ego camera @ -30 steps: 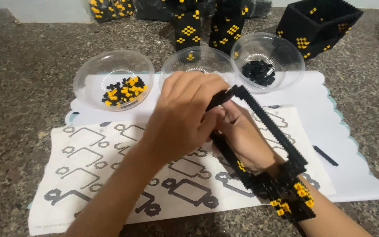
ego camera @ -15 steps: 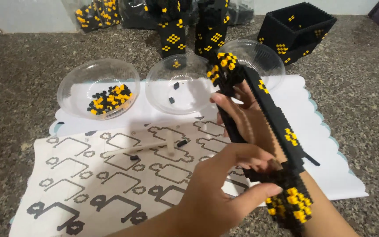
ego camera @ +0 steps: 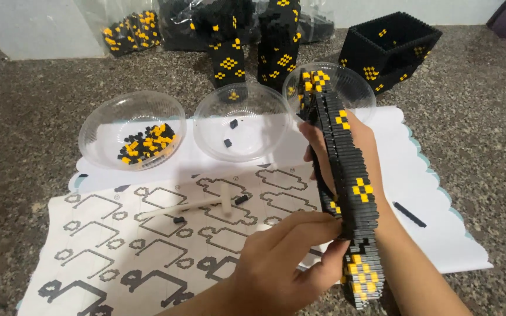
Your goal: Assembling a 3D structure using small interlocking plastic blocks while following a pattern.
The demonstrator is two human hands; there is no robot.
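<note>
Hands, two: left hand (ego camera: 282, 266) and right hand (ego camera: 346, 155) grip one brick panel (ego camera: 346, 181); three bowls (ego camera: 131, 130).

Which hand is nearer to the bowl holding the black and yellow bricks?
Left. The left hand lies below and right of that bowl; the right hand, gripping the brick panel, is farther right.

Three clear plastic bowls stand in a row at the far edge of the paper: the left bowl (ego camera: 131, 130) holds a heap of black and yellow bricks too many to count, the middle bowl (ego camera: 242, 121) holds two loose black bricks, and the right bowl (ego camera: 355, 88) is partly hidden. One long black-and-yellow brick panel (ego camera: 346, 175) is up in two hands, the left hand (ego camera: 276, 269) near and the right hand (ego camera: 346, 152) behind it. There are two upright brick towers (ego camera: 282, 47) and one open brick box (ego camera: 390, 50) at the far side, one printed pattern sheet (ego camera: 147, 246), one white stick tool (ego camera: 191, 206) on it, and one black strip (ego camera: 409, 214) at the right.
</note>
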